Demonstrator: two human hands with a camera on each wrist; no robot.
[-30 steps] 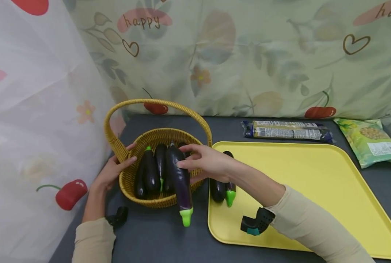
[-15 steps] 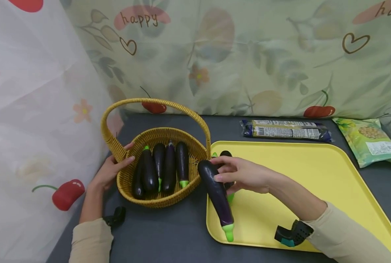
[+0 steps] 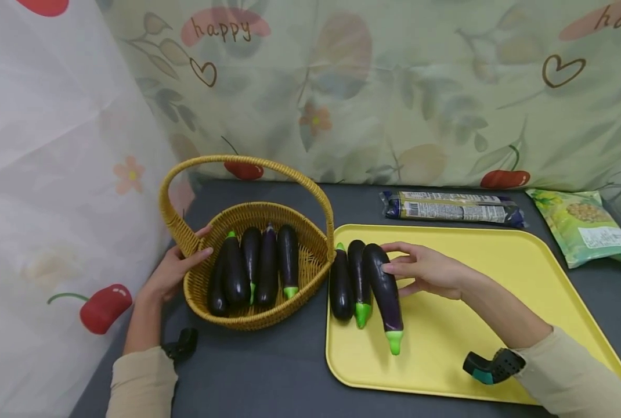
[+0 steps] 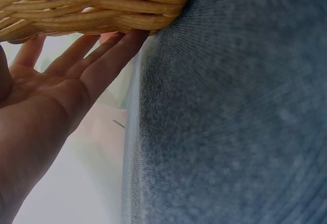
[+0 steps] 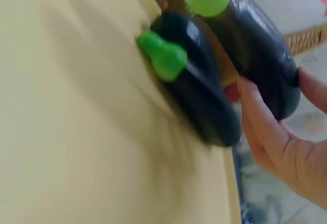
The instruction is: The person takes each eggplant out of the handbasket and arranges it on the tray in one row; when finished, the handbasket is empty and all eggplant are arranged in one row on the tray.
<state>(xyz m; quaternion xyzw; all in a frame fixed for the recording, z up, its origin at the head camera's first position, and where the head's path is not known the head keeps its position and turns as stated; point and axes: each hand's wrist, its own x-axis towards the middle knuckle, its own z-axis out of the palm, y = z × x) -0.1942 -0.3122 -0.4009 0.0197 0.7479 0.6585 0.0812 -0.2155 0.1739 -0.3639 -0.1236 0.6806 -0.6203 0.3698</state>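
My right hand [image 3: 430, 270] pinches a dark purple eggplant [image 3: 385, 284] near its rounded end, its green stem end pointing toward me, over the left part of a yellow tray [image 3: 472, 348]. Thumb and fingertips lie on opposite sides of that eggplant [image 5: 260, 50] in the right wrist view. Just left of it, two more eggplants [image 3: 342, 287] lie side by side on the tray. My left hand [image 3: 172, 273] holds the side of a wicker basket [image 3: 253, 322] at the foot of its handle. In the left wrist view its fingers [image 4: 115, 63] reach against the woven wall [image 4: 102, 4]. Several eggplants [image 3: 237, 273] lie inside the basket.
Behind the tray lies a long plastic-wrapped package [image 3: 451, 209], with a green and yellow bag [image 3: 587, 226] at the back right. A printed curtain [image 3: 394, 104] closes off the back and left of the dark tabletop [image 3: 253, 371]. The basket's tall handle [image 3: 248, 161] arches up.
My right hand has carried the eggplant from above the basket rightward, past the two eggplants, to over the tray. My left hand has stayed on the basket.
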